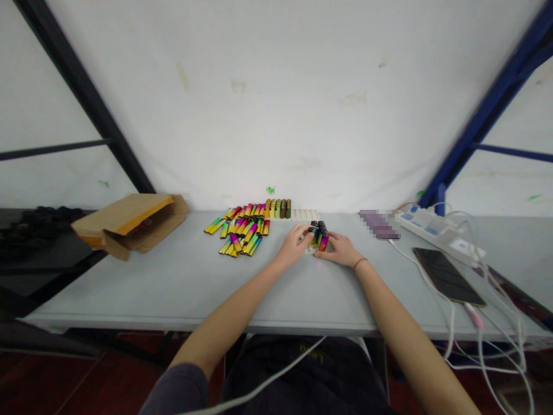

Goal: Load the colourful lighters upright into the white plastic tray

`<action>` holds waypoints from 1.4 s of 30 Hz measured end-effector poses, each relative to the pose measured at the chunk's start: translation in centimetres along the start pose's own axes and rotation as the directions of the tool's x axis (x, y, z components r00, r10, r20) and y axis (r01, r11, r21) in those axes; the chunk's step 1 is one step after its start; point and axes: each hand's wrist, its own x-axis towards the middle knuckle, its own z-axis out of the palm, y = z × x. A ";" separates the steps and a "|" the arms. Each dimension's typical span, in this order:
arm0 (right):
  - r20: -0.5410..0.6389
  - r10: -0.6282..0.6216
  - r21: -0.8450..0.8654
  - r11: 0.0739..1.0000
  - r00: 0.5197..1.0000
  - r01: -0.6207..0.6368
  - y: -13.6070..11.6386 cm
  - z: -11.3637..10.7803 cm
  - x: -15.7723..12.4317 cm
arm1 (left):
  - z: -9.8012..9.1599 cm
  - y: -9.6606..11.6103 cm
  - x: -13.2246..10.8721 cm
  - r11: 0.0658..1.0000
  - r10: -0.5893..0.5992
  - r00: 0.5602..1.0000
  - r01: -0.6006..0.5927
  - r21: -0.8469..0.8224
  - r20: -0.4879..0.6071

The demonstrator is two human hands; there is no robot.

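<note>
A hand could pass along the front strip of the desk (pixel 173 294) or through the gap between the right hand (pixel 341 251) and the dark phone (pixel 447 276), but the cardboard box (pixel 121 216) and loose shiny tubes (pixel 235 242) obstruct the left, the power strip (pixel 432 229) the far right.
</note>
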 end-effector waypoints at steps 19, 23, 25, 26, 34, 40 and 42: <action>-0.041 -0.002 0.001 1.000 0.999 0.002 0.2 0.4 -0.1 | -1.0 0.4 -0.1 0.839 0.045 0.997 -0.070 0.540 0.058; -0.023 -0.003 -0.004 1.000 1.000 0.003 0.1 0.2 -0.1 | -3.9 0.2 0.2 0.562 -0.095 0.982 0.188 0.806 -0.163; -0.015 -0.001 -0.009 1.000 1.000 0.001 0.0 0.1 -0.1 | -5.2 -0.6 0.4 0.452 -0.162 0.965 0.258 0.854 -0.206; -0.014 -0.001 -0.011 1.000 1.000 0.001 0.0 0.1 -0.1 | -5.6 -1.0 0.4 0.416 -0.199 0.957 0.278 0.866 -0.211; -0.029 -0.003 -0.013 1.000 1.000 0.002 0.1 0.3 -0.1 | -5.0 -1.5 0.0 0.380 -0.281 0.946 0.263 0.887 -0.160; -0.019 -0.002 -0.016 1.000 1.000 0.001 0.1 0.2 -0.1 | -4.8 -1.5 0.1 0.460 -0.336 0.930 0.300 0.836 -0.149; -0.026 -0.008 -0.014 1.000 1.000 0.007 0.1 0.2 -0.1 | -5.0 -1.7 0.4 0.555 -0.352 0.920 0.351 0.754 -0.169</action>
